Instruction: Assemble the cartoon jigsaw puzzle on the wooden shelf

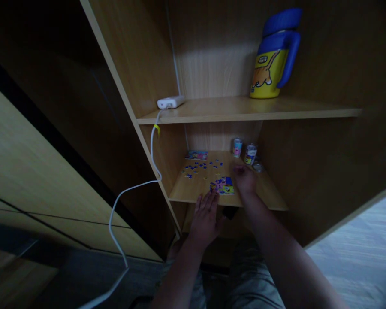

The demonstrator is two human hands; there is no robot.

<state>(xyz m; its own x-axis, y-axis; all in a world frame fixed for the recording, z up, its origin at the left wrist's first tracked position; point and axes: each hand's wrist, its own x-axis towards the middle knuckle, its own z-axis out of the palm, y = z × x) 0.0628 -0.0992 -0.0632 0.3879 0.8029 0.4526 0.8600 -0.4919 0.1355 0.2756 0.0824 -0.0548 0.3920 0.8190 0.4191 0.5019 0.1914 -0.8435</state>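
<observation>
A partly joined, colourful jigsaw puzzle (224, 186) lies near the front edge of the lower shelf (260, 189). My left hand (206, 216) rests at that edge, its fingers stretched out and their tips at the puzzle's lower left corner. To the right of the puzzle is my right hand (245, 179), with its fingers curled in; what they hold, if anything, is hidden. Loose puzzle pieces (196, 165), mostly blue with a few yellowish ones, are scattered behind and left of the puzzle. A small picture sheet (197, 155) lies at the back left.
Two small printed cans (237, 147) stand at the back right, beside a round lid (257, 166). Above, the upper shelf (212, 109) carries a white charger-like box (170, 102) and a yellow-blue jug (266, 71). A white cable (116, 206) hangs down on the left.
</observation>
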